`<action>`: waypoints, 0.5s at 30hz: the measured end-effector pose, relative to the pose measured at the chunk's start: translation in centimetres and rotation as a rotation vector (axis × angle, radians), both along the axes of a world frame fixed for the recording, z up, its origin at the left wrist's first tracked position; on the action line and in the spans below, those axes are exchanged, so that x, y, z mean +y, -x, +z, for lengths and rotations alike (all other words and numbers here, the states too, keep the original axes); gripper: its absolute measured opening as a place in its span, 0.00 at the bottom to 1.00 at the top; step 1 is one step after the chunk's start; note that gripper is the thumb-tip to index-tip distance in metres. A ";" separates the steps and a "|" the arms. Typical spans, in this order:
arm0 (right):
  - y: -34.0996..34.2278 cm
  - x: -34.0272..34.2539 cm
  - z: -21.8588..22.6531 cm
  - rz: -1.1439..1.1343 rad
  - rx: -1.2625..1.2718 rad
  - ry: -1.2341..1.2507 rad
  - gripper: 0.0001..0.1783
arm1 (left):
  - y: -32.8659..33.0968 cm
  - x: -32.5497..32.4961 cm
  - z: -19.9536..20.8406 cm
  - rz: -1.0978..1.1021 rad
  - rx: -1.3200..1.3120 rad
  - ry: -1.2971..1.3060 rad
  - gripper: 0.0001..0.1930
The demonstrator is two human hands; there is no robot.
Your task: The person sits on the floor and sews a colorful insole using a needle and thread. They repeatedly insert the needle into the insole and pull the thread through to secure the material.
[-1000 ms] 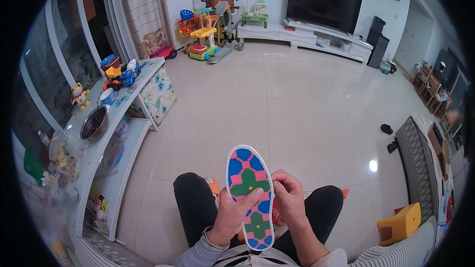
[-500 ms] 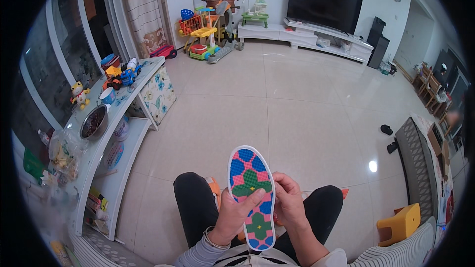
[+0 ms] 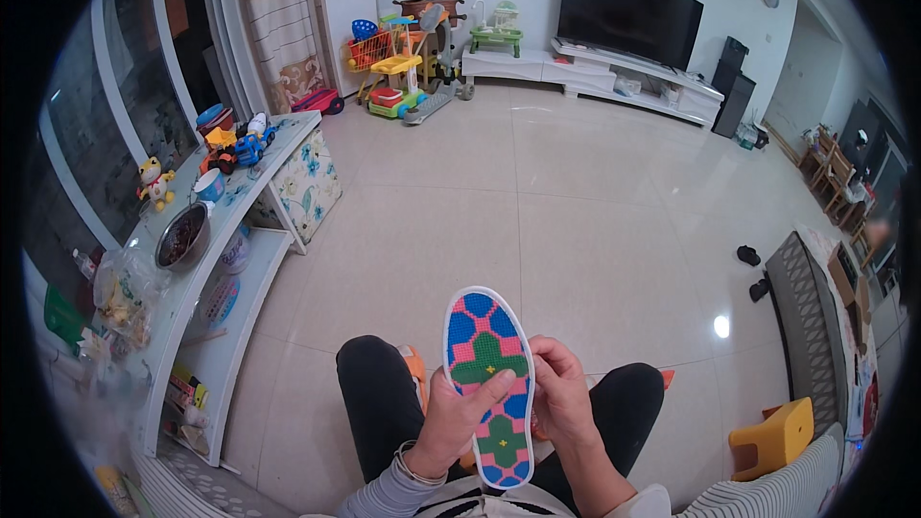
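An embroidered insole [image 3: 496, 350] stands nearly upright above my lap, patterned in blue, pink and green with a white border. My left hand [image 3: 457, 419] grips it from the left, the thumb lying across the green middle and the fingers hidden behind. At its right edge my right hand [image 3: 564, 391] is closed, thumb and forefinger pinched together against the white border. Whether a needle or thread sits in that pinch is too small to make out. My knees in dark trousers [image 3: 376, 393] are on either side below.
At left a white shelf unit [image 3: 288, 221] bears a metal bowl [image 3: 182, 237], toy trucks [image 3: 251, 146] and a plastic bag [image 3: 125, 293]. A yellow stool [image 3: 777, 435] stands at right. Toys, a scooter [image 3: 432, 104] and a television [image 3: 628, 14] are along the far wall.
The insole and both hands sit very slightly lower in the picture. The grip of each hand looks the same.
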State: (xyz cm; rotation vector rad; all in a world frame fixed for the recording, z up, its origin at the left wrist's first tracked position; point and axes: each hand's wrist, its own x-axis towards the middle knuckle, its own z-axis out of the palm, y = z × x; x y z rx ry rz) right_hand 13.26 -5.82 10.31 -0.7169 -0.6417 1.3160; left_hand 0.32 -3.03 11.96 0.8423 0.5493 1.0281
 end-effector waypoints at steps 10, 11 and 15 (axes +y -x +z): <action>0.1 0.0 0.2 0.008 0.061 0.027 0.05 | 0.0 0.0 0.1 0.004 -0.024 -0.002 0.11; 0.1 0.0 0.2 0.013 0.073 0.037 0.05 | -0.1 0.0 0.1 0.004 -0.026 -0.004 0.11; -0.1 -0.1 0.0 0.016 0.069 0.023 0.05 | -0.1 0.0 0.0 0.001 -0.016 -0.006 0.11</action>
